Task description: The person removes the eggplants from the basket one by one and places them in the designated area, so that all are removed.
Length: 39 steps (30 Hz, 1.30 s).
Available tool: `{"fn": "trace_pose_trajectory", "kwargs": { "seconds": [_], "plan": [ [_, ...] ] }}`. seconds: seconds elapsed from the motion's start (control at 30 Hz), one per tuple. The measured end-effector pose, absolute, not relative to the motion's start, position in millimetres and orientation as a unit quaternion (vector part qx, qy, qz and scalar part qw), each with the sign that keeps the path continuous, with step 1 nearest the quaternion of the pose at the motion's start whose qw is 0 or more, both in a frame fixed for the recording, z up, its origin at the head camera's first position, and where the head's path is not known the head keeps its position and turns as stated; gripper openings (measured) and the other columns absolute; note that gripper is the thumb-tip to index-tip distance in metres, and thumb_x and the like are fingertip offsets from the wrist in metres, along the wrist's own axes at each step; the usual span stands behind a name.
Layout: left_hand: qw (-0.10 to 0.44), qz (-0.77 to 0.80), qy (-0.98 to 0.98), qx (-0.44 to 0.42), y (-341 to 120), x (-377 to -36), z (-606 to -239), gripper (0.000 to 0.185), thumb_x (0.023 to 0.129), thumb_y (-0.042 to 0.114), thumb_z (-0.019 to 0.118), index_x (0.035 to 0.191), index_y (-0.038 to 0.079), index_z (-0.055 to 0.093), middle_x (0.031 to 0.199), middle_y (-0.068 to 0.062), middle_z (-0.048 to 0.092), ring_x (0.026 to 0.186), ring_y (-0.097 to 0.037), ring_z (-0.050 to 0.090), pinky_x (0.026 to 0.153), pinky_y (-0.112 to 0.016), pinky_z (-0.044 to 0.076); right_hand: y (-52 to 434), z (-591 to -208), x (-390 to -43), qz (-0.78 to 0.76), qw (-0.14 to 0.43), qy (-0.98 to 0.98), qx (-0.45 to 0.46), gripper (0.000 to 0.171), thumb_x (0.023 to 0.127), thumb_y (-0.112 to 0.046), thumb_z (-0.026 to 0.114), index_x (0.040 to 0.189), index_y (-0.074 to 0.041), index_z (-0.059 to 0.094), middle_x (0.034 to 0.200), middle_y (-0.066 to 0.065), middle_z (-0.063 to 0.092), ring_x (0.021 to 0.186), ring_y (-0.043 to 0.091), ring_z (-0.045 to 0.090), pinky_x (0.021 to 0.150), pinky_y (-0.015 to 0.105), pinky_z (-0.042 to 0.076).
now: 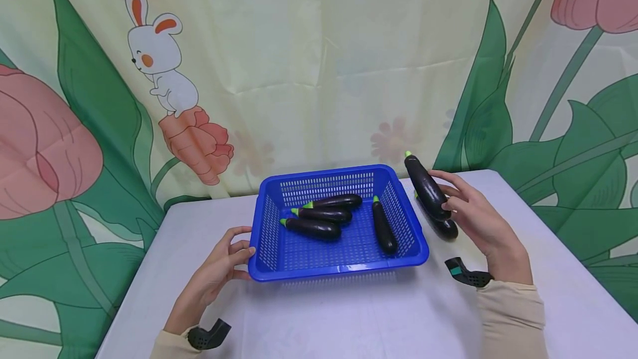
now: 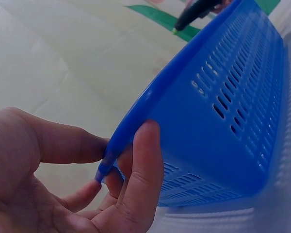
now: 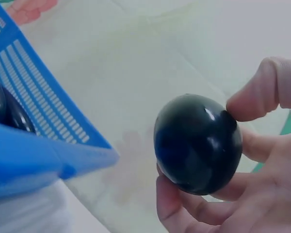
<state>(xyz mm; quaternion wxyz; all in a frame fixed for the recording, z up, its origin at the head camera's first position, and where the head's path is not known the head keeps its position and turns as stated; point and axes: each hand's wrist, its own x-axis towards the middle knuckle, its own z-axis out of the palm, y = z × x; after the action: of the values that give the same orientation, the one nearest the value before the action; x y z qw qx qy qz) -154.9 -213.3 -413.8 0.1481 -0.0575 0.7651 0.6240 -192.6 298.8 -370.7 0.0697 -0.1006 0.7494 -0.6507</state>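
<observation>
Working at the table (image 1: 349, 314), we keep the basket (image 1: 344, 267) steady: our left hand (image 1: 219, 270) pinches its near-left rim, thumb above, fingers beneath. The far rim stands close to the curtain (image 1: 319, 71), so open room lies toward us and to the right. Four eggplants already lie inside, leaving bare floor along the front. Our right hand (image 1: 478, 218) grasps an eggplant (image 1: 426, 187) by its rounded end, tilted just beside the right wall; lifting it clear of that edge seems wise. Another one (image 1: 441, 226) lies on the table beneath it.
</observation>
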Motion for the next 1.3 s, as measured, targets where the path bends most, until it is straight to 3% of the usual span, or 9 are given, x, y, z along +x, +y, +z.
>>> {"fn": "trace_pose_trajectory", "kwargs": {
  "seconds": [0.23,0.37,0.5,0.73,0.83,1.03,1.3],
  "plan": [
    [0.148,0.624,0.765,-0.057,-213,-155,-414,0.069,0.103,0.02,0.063,0.159,0.01,0.023,0.121,-0.015,0.066,0.095,-0.022,0.073,0.076,-0.038,0.065,313,-378,-193,-0.683,0.032,0.725,-0.084,0.061,0.101,0.004,0.039,0.158,-0.02,0.039,0.137,-0.003,0.049,0.117,0.009,0.057,0.089,0.02,0.046],
    [0.15,0.627,0.763,-0.055,-214,-155,-414,0.069,0.103,0.02,0.063,0.159,0.011,0.023,0.12,-0.014,0.066,0.095,-0.022,0.073,0.076,-0.038,0.065,317,-382,-196,-0.645,0.024,0.762,-0.045,0.062,0.104,-0.002,0.038,0.161,-0.024,0.035,0.146,0.007,0.046,0.118,0.008,0.054,0.09,0.02,0.045],
    [0.151,0.628,0.762,-0.054,-214,-155,-414,0.07,0.103,0.02,0.063,0.159,0.01,0.022,0.117,-0.012,0.066,0.095,-0.021,0.073,0.076,-0.038,0.065,322,-388,-199,-0.593,0.024,0.805,0.0,0.062,0.106,-0.009,0.038,0.165,-0.027,0.029,0.159,0.022,0.037,0.118,0.011,0.05,0.093,0.029,0.038],
    [0.153,0.628,0.761,-0.057,-215,-155,-415,0.07,0.103,0.021,0.064,0.159,0.01,0.023,0.117,-0.011,0.065,0.094,-0.021,0.073,0.076,-0.038,0.065,334,-401,-203,-0.536,0.016,0.843,0.041,0.061,0.107,-0.016,0.038,0.166,-0.008,0.021,0.163,0.035,0.032,0.133,0.04,0.045,0.106,0.056,0.036],
    [0.152,0.627,0.762,-0.058,-215,-156,-416,0.07,0.103,0.021,0.064,0.159,0.01,0.023,0.117,-0.011,0.065,0.095,-0.021,0.073,0.077,-0.038,0.065,338,-405,-204,-0.524,0.015,0.85,0.053,0.062,0.107,-0.018,0.038,0.165,-0.003,0.021,0.163,0.037,0.029,0.135,0.045,0.043,0.11,0.064,0.033],
    [0.148,0.629,0.761,-0.058,-214,-156,-417,0.07,0.103,0.021,0.064,0.159,0.01,0.023,0.116,-0.011,0.066,0.095,-0.021,0.073,0.076,-0.038,0.066,342,-418,-208,-0.507,-0.001,0.859,0.078,0.06,0.106,-0.019,0.039,0.163,-0.002,0.029,0.161,0.032,0.035,0.125,0.027,0.049,0.105,0.048,0.04],
    [0.15,0.631,0.759,-0.054,-214,-156,-416,0.071,0.103,0.021,0.064,0.159,0.01,0.023,0.118,-0.012,0.066,0.095,-0.021,0.073,0.077,-0.039,0.066,343,-432,-214,-0.533,-0.027,0.839,0.11,0.057,0.108,-0.025,0.039,0.16,-0.001,0.035,0.159,0.026,0.038,0.127,0.026,0.046,0.092,0.02,0.038]
  ]
}}
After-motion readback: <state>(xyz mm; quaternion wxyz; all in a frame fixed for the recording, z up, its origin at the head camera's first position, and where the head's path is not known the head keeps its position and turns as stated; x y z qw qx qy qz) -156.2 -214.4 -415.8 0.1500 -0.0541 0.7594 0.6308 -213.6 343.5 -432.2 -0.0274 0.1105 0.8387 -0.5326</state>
